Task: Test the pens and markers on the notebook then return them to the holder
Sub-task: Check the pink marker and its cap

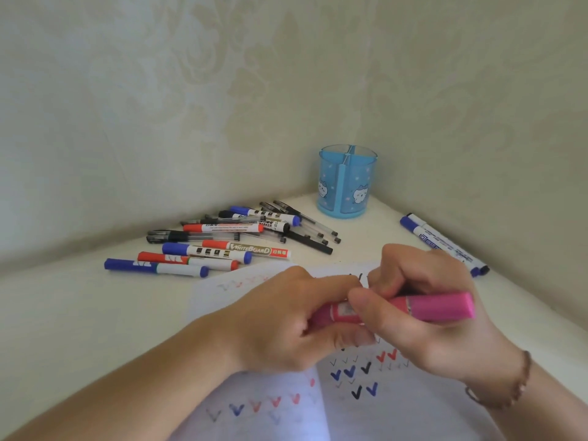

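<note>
Pink marker [439, 305], gripped by both hands' fingers [359, 302]

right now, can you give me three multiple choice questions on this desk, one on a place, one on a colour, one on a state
1. Where does the blue holder stand?
A. in the corner by the walls
B. on the notebook
C. among the pile of pens

2. What colour is the marker held in both hands?
A. green
B. pink
C. black

3. What does the holder contain?
A. several pens
B. nothing visible
C. one marker

Answers: 1 A, it sits where the walls meet; 2 B, the left hand and right hand grip a pink marker; 3 B, its compartments look empty.
</note>
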Demonstrator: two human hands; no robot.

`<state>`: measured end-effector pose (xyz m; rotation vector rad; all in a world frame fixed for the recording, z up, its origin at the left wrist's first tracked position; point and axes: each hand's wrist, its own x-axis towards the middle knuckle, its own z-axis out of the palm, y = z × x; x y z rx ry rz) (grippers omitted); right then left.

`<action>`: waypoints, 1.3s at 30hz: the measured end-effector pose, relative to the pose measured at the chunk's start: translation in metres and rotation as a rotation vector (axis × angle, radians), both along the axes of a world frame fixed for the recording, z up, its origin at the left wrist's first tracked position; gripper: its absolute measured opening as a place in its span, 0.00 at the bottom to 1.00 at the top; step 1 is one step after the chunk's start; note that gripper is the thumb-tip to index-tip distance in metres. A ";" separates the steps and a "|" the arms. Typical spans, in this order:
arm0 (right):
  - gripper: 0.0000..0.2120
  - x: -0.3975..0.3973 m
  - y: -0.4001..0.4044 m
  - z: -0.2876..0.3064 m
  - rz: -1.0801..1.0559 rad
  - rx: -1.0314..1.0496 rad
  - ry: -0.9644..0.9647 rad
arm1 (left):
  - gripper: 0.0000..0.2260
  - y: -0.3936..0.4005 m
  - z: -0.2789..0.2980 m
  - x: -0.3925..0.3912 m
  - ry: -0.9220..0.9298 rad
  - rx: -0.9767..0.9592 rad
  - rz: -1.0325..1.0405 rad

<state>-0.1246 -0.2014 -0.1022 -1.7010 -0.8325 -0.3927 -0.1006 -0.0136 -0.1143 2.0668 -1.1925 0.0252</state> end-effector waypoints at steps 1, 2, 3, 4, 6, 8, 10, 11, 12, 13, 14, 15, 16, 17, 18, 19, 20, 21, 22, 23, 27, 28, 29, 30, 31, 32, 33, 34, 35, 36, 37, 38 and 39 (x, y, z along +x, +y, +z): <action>0.15 -0.002 -0.003 0.003 0.005 0.030 -0.024 | 0.08 0.004 -0.001 0.003 0.024 0.035 0.024; 0.15 -0.003 -0.006 0.007 0.020 0.095 -0.029 | 0.12 0.008 -0.001 0.007 0.048 0.064 0.066; 0.14 -0.002 -0.011 0.011 0.035 0.189 -0.011 | 0.16 0.014 -0.001 0.011 0.069 0.060 0.111; 0.12 -0.001 -0.016 0.017 0.052 0.297 0.043 | 0.18 0.018 -0.001 0.015 0.083 0.026 0.139; 0.06 0.004 -0.024 0.027 0.104 0.387 0.186 | 0.14 0.023 -0.001 0.019 0.053 -0.005 0.157; 0.17 0.004 -0.030 0.033 0.130 0.231 0.329 | 0.09 0.024 -0.003 0.021 0.011 0.039 0.163; 0.23 -0.005 -0.035 0.030 0.064 0.021 0.448 | 0.12 0.025 -0.005 0.023 0.025 0.044 0.178; 0.23 -0.010 -0.038 0.024 -0.002 -0.055 0.480 | 0.13 0.025 -0.005 0.024 0.010 0.033 0.190; 0.23 -0.015 -0.040 0.016 -0.060 -0.075 0.508 | 0.13 0.025 -0.005 0.025 -0.019 0.017 0.195; 0.21 -0.020 -0.040 0.006 -0.103 -0.035 0.541 | 0.12 0.024 -0.005 0.027 -0.049 0.001 0.192; 0.19 -0.025 -0.040 -0.003 -0.126 0.016 0.571 | 0.11 0.022 -0.006 0.028 -0.067 -0.009 0.188; 0.18 -0.029 -0.038 -0.010 -0.146 0.065 0.599 | 0.11 0.021 -0.007 0.028 -0.070 -0.010 0.187; 0.18 -0.032 -0.036 -0.016 -0.169 0.107 0.620 | 0.14 0.020 -0.009 0.028 -0.069 -0.004 0.188; 0.17 -0.035 -0.033 -0.020 -0.196 0.133 0.629 | 0.17 0.020 -0.011 0.029 -0.079 0.010 0.190; 0.17 -0.036 -0.032 -0.022 -0.219 0.146 0.630 | 0.19 0.020 -0.013 0.029 -0.098 0.031 0.194; 0.17 -0.037 -0.032 -0.024 -0.242 0.144 0.628 | 0.20 0.020 -0.014 0.029 -0.123 0.046 0.194; 0.17 -0.037 -0.032 -0.024 -0.266 0.130 0.624 | 0.19 0.019 -0.015 0.030 -0.147 0.052 0.192; 0.17 -0.036 -0.032 -0.024 -0.289 0.105 0.615 | 0.18 0.019 -0.015 0.030 -0.171 0.051 0.188; 0.16 -0.035 -0.032 -0.025 -0.309 0.070 0.598 | 0.17 0.019 -0.015 0.031 -0.193 0.050 0.181; 0.16 -0.034 -0.033 -0.027 -0.321 0.042 0.577 | 0.15 0.019 -0.016 0.031 -0.210 0.049 0.174; 0.15 -0.033 -0.033 -0.032 -0.360 -0.057 0.480 | 0.12 0.017 -0.018 0.031 -0.226 0.028 0.145; 0.15 -0.033 -0.033 -0.032 -0.363 -0.067 0.465 | 0.12 0.017 -0.018 0.031 -0.227 0.026 0.138; 0.16 -0.033 -0.033 -0.033 -0.365 -0.073 0.453 | 0.11 0.017 -0.019 0.031 -0.224 0.028 0.131; 0.16 -0.032 -0.033 -0.033 -0.368 -0.081 0.449 | 0.11 0.017 -0.019 0.032 -0.216 0.032 0.123; 0.16 -0.032 -0.034 -0.032 -0.368 -0.088 0.449 | 0.11 0.017 -0.020 0.032 -0.207 0.037 0.117; 0.16 -0.031 -0.034 -0.032 -0.362 -0.086 0.456 | 0.11 0.018 -0.020 0.033 -0.204 0.042 0.116; 0.16 -0.031 -0.034 -0.032 -0.353 -0.077 0.467 | 0.11 0.018 -0.020 0.033 -0.206 0.048 0.118; 0.16 -0.031 -0.035 -0.032 -0.347 -0.072 0.479 | 0.11 0.019 -0.021 0.033 -0.207 0.054 0.122; 0.16 -0.030 -0.035 -0.032 -0.340 -0.069 0.485 | 0.11 0.019 -0.021 0.034 -0.209 0.060 0.125; 0.16 -0.030 -0.035 -0.032 -0.340 -0.065 0.488 | 0.11 0.019 -0.020 0.034 -0.212 0.067 0.128; 0.16 -0.029 -0.035 -0.032 -0.341 -0.056 0.491 | 0.11 0.019 -0.020 0.034 -0.216 0.073 0.128; 0.16 -0.029 -0.034 -0.032 -0.345 -0.041 0.496 | 0.12 0.019 -0.021 0.034 -0.221 0.076 0.128; 0.15 -0.028 -0.035 -0.033 -0.343 -0.022 0.501 | 0.12 0.019 -0.021 0.034 -0.225 0.077 0.127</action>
